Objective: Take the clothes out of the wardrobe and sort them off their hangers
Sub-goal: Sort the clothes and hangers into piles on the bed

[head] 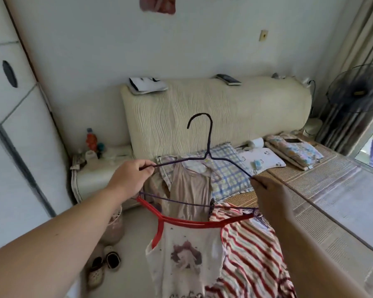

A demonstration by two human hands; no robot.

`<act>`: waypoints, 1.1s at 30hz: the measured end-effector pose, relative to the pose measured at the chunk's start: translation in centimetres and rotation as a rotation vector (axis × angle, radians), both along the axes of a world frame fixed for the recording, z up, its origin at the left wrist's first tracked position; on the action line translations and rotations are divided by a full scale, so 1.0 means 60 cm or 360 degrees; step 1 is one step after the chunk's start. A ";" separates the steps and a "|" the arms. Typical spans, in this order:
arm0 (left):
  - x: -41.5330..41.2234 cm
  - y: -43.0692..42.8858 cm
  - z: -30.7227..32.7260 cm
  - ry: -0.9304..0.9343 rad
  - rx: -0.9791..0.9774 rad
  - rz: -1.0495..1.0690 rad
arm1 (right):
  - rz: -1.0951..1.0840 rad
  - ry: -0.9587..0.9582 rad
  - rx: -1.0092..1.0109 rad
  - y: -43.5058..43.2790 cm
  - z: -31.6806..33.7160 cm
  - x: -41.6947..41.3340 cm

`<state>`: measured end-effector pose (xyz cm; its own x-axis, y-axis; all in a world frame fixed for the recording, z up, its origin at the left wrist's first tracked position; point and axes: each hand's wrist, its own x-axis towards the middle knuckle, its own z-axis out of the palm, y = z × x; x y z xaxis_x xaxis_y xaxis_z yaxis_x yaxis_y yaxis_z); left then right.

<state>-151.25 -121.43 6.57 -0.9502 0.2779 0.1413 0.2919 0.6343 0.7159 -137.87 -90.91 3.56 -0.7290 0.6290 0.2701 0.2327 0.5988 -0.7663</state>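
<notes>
The left fingers (145, 165) pinch the purple hanger (209, 143) at its nine-o'clock tip, the right fingers (258, 182) at three o'clock. It looks bare, a beige top (190, 190) lying behind on the bed (310, 179). At six o'clock a white top (181, 254) sits on a red hanger (187, 222): more remains.

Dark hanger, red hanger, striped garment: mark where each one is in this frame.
dark hanger (209, 145), head view, on the neck under the hook.
red hanger (187, 222), head view, on its curved bar.
striped garment (250, 254), head view, mid-fabric, on the red and white stripes.
</notes>
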 end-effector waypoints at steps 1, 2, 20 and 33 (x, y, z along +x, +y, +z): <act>-0.038 0.008 -0.008 0.0000 -0.0011 0.0000 | -0.0015 0.0005 -0.0014 0.006 -0.009 -0.035; -0.074 0.016 -0.018 0.0000 -0.0010 0.0004 | -0.0031 0.0009 -0.0034 0.013 -0.020 -0.068; -0.601 0.241 -0.199 -0.0275 -0.0135 -0.0114 | -0.0136 -0.0575 -0.0158 0.198 -0.159 -0.534; -0.933 0.387 -0.477 -0.0774 -0.0595 -0.0298 | -0.0305 -0.1518 -0.0011 0.265 -0.386 -0.833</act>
